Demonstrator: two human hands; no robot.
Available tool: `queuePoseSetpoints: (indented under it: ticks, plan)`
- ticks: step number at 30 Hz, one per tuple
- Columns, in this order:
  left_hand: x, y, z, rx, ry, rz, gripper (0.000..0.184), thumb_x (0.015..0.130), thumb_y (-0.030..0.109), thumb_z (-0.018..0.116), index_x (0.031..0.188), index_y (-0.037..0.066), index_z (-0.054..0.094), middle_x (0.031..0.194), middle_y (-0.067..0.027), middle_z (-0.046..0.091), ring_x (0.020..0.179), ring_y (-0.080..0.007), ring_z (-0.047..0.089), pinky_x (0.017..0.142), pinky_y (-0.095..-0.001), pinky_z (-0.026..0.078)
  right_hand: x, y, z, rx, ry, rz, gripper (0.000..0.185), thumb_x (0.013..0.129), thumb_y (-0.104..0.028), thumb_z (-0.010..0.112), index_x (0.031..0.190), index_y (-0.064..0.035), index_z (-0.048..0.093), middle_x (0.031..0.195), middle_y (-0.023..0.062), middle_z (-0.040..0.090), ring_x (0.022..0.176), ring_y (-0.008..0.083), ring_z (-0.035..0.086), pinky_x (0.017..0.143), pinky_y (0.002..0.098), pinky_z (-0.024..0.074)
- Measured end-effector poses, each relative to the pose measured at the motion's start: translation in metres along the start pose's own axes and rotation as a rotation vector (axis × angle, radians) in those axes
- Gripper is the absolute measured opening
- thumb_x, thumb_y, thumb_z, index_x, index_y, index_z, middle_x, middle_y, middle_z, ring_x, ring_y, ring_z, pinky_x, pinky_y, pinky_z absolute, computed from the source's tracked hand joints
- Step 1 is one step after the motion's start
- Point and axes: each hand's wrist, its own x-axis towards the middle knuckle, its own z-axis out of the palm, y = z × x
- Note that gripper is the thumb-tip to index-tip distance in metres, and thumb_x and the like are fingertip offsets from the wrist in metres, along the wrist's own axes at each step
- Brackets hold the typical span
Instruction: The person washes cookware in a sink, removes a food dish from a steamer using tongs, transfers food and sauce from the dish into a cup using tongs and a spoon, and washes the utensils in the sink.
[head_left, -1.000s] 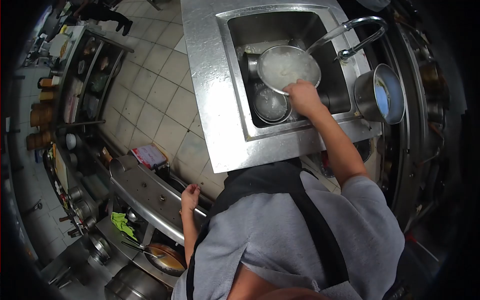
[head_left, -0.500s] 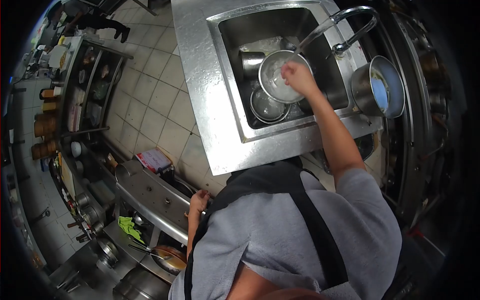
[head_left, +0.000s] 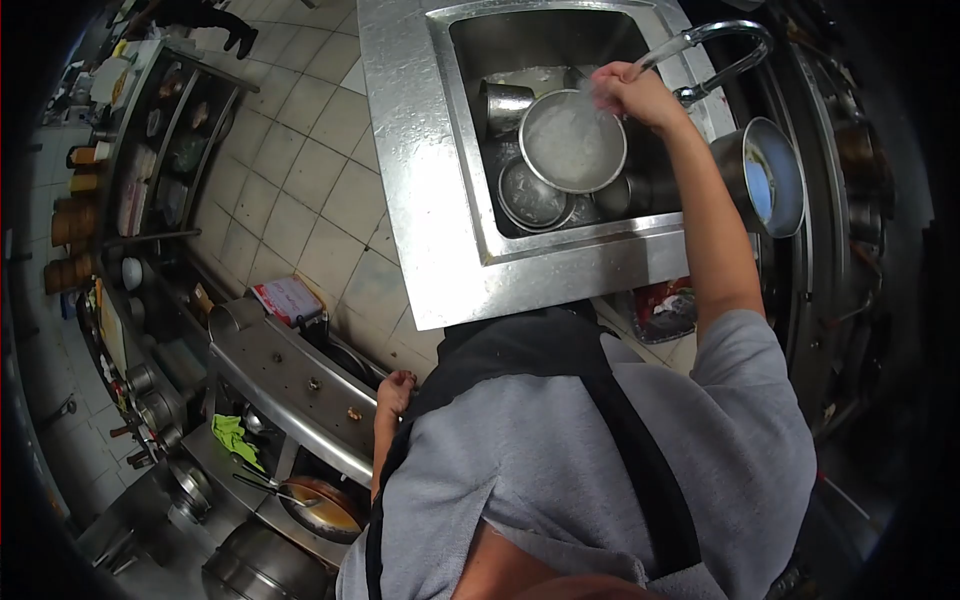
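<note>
My right hand point(head_left: 640, 98) is at the tip of the chrome faucet spout point(head_left: 712, 30), its fingers curled around the end. Water sprays by the fingertips. Just below it, a round metal bowl point(head_left: 573, 150) full of cloudy water rests on other cookware in the steel sink point(head_left: 545, 40). A smaller metal pan point(head_left: 535, 195) with water and a metal pot point(head_left: 507, 105) lie around the bowl. Low at my side, near the steel counter edge point(head_left: 340, 455), my left hand point(head_left: 397, 392) has its fingers curled in; whether anything is inside them is hidden.
A deep pot point(head_left: 765, 180) stands right of the sink. On the left are a red and white box point(head_left: 288, 300), a green cloth point(head_left: 235, 440), a frying pan point(head_left: 322, 508) and a shelf rack point(head_left: 185, 140). Another person's leg point(head_left: 238, 35) shows on the tiled floor at the top left.
My right hand has moved up and right from inside the bowl to the spout tip. The bowl now shows its cloudy water uncovered. My left hand stays by my side.
</note>
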Motion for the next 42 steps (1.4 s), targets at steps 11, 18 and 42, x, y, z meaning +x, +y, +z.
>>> queuePoseSetpoints:
  ticks: [11, 18, 42]
  plan:
    - [-0.013, 0.043, -0.034, -0.002, 0.165, 0.142, 0.027, 0.097, 0.026, 0.06, 0.102, 0.002, 0.07, 0.084, -0.0063, 0.07, 0.08, -0.013, 0.062, 0.075, -0.0292, 0.049, 0.027, 0.143, 0.041, -0.734, 0.329, 0.332, 0.042, 0.083, -0.029, 0.062, 0.115, -0.0022, 0.065, 0.108, 0.0206, 0.07, 0.102, 0.0322, 0.069, 0.086, 0.0444, 0.0554]
    - [-0.066, 0.337, -0.07, 0.079, 0.344, 0.744, 0.026, 0.095, 0.018, 0.063, 0.113, -0.001, 0.066, 0.104, -0.0127, 0.07, 0.096, -0.0206, 0.066, 0.082, -0.0302, 0.052, 0.005, 0.139, 0.059, -0.16, 0.111, 0.611, 0.026, 0.083, -0.02, 0.054, 0.089, -0.0005, 0.07, 0.062, 0.0071, 0.062, 0.049, 0.0175, 0.059, 0.045, 0.0338, 0.0469]
    - [0.093, 0.544, 0.156, 0.716, 0.147, 1.184, 0.036, 0.077, 0.021, 0.066, 0.11, 0.008, 0.066, 0.118, -0.0222, 0.063, 0.112, -0.0409, 0.059, 0.095, -0.0453, 0.049, -0.078, 0.077, 0.094, 0.602, 0.496, 0.229, 0.036, 0.08, -0.002, 0.052, 0.114, -0.0025, 0.065, 0.075, 0.0039, 0.063, 0.05, 0.0107, 0.051, 0.042, 0.0281, 0.0376]
